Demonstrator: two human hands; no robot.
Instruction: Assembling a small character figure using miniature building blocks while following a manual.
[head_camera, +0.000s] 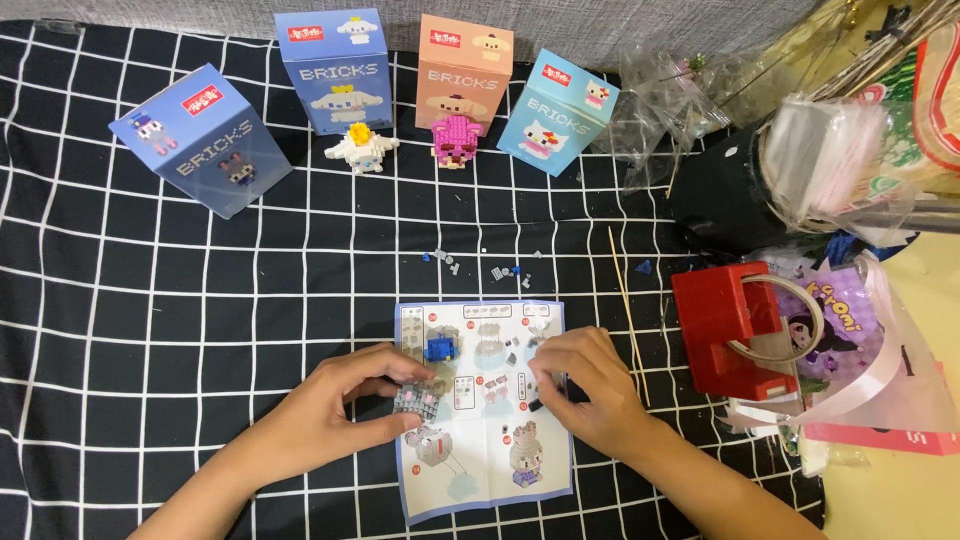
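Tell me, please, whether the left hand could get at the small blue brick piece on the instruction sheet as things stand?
Probably yes: the blue brick piece lies uncovered just beyond the left hand, but that hand already holds a grey brick build.

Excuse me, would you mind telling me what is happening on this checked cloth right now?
A person is building a small brick figure over a folded paper instruction sheet lying on the black cloth with white grid lines. The left hand holds a partly built grey and pink brick piece, while the right hand picks at tiny loose bricks on the sheet. Four cardboard brick-set boxes and two finished figures stand behind.
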